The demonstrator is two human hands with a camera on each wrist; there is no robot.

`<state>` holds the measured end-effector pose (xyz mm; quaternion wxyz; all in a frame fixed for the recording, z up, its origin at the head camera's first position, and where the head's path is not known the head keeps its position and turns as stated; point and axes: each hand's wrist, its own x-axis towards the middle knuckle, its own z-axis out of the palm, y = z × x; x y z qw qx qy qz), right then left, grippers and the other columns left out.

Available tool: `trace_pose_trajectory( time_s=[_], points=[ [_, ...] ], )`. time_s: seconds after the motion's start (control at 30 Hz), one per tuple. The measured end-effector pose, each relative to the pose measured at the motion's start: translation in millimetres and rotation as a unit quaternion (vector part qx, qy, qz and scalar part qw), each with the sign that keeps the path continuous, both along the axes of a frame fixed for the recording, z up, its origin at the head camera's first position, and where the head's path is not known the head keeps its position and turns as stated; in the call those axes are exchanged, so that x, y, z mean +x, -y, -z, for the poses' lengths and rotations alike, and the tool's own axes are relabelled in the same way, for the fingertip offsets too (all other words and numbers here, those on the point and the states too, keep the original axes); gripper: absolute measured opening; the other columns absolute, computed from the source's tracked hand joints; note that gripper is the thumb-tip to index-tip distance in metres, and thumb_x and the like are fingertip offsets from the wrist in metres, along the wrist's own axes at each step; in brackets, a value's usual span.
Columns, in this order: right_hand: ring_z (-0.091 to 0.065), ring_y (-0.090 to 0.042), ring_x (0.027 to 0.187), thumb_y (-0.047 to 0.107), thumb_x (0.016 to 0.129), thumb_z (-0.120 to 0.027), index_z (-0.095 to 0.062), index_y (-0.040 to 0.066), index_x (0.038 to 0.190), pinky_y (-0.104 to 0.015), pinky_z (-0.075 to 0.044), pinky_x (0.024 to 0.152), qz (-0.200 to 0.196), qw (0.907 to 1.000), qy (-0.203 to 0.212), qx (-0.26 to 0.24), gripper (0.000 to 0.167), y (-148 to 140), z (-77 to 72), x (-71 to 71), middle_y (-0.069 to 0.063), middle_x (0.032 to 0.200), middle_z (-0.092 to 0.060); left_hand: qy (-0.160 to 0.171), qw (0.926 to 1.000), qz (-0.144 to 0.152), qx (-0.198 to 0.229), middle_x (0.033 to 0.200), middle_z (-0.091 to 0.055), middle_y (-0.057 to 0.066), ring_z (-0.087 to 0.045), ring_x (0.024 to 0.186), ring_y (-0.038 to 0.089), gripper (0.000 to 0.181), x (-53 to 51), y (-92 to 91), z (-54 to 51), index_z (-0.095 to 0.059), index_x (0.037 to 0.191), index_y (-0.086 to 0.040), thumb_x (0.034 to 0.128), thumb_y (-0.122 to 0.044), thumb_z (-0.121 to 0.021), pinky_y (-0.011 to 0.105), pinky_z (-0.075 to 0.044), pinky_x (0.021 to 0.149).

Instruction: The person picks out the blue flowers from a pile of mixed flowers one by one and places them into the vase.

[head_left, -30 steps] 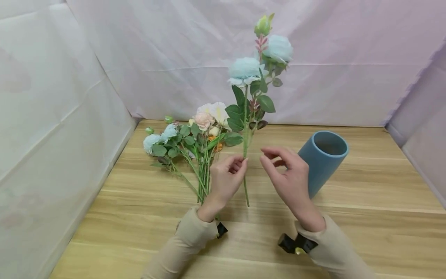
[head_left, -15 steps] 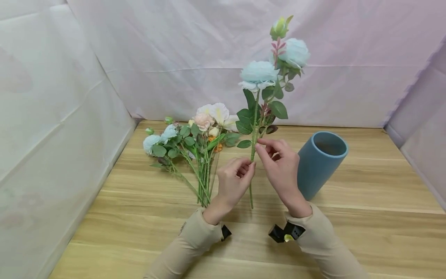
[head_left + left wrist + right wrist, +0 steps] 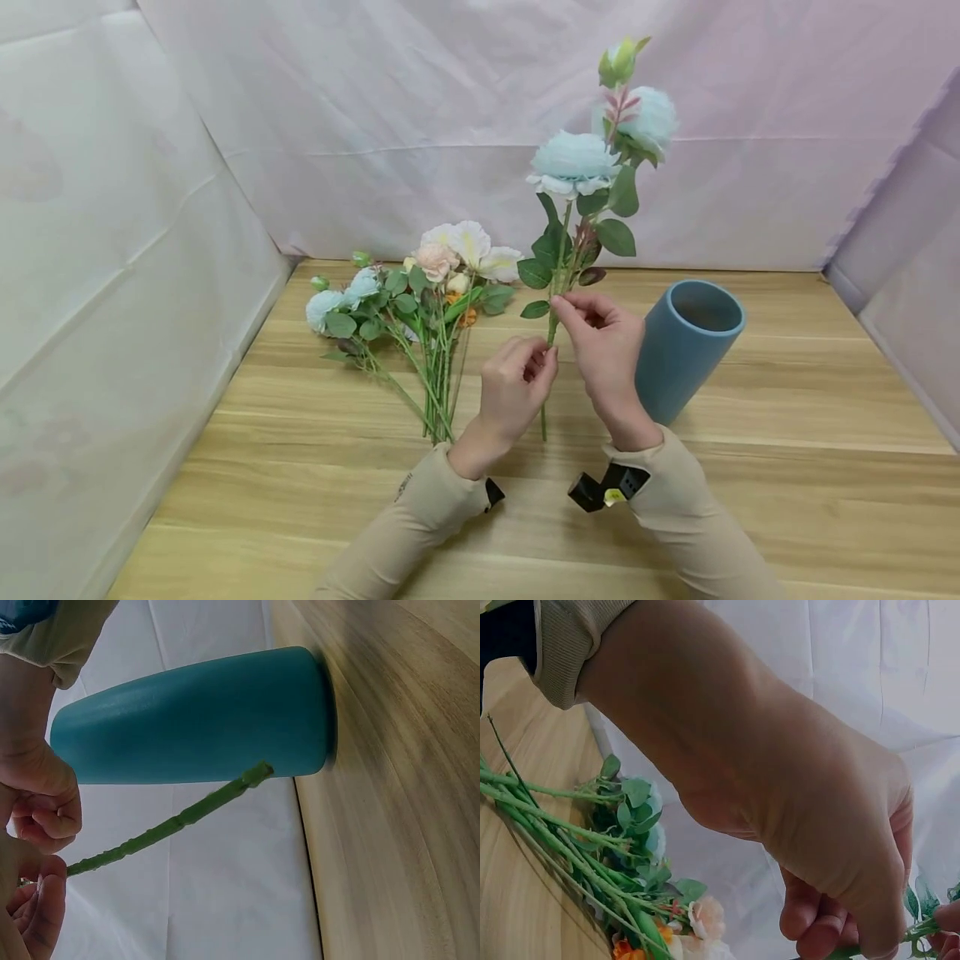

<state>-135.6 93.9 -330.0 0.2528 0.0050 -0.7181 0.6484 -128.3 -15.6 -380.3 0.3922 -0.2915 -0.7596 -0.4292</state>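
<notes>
**Blue rose (image 3: 576,158) held up, vase (image 3: 684,358) close by**

So the left hand (image 3: 513,383) has the stem (image 3: 214,802) pinched low, and the right hand (image 3: 611,354) pinches it a bit higher, fingers narrow on both. The vase stands upright on the worktop (image 3: 795,492), just beside the right hand. Its inside is shaded, can't make out the bottom. A mixed bunch (image 3: 408,302) lies over on the left; the right wrist view cuts off most of its lower ends.
</notes>
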Motion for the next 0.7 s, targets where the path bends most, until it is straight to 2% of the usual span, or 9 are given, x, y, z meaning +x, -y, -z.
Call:
trace_pose_trajectory(
  time_s=[0.27, 0.6, 0.7],
  points=[
    [-0.043, -0.010, 0.051, 0.012, 0.080, -0.075, -0.071, -0.005, 0.080, -0.018, -0.032, 0.043, -0.001, 0.9999, -0.010, -0.010, 0.018, 0.6, 2.0, -1.6, 0.004, 0.059, -0.054, 0.007, 1.0000, 0.003, 0.001, 0.066, -0.059, 0.009, -0.056, 0.051, 0.011, 0.004, 0.5, -1.4, 2.3, -0.063, 0.078, 0.004, 0.0806, 0.005, -0.066, 0.010, -0.045, 0.051],
    [-0.046, -0.010, 0.056, 0.010, 0.080, -0.074, -0.069, -0.008, 0.082, -0.018, -0.034, 0.046, -0.009, 0.9987, -0.021, -0.045, 0.019, 3.5, -1.8, -2.1, 0.006, 0.063, -0.058, 0.038, 0.9981, 0.034, 0.035, 0.069, -0.063, 0.010, -0.059, 0.054, 0.014, 0.003, -1.2, -0.7, -0.4, -0.066, 0.080, 0.004, 0.0816, 0.002, -0.068, 0.011, -0.048, 0.054],
    [-0.048, -0.011, 0.058, 0.013, 0.081, -0.074, -0.069, -0.007, 0.082, -0.019, -0.037, 0.049, -0.010, 0.9985, -0.034, -0.041, 0.020, 2.2, -5.9, -1.3, 0.007, 0.065, -0.059, 0.053, 0.9965, 0.049, 0.041, 0.071, -0.065, 0.011, -0.061, 0.057, 0.016, 0.006, -2.2, 3.9, -2.8, -0.067, 0.084, 0.004, 0.0810, 0.000, -0.070, 0.013, -0.050, 0.057]
  ],
)
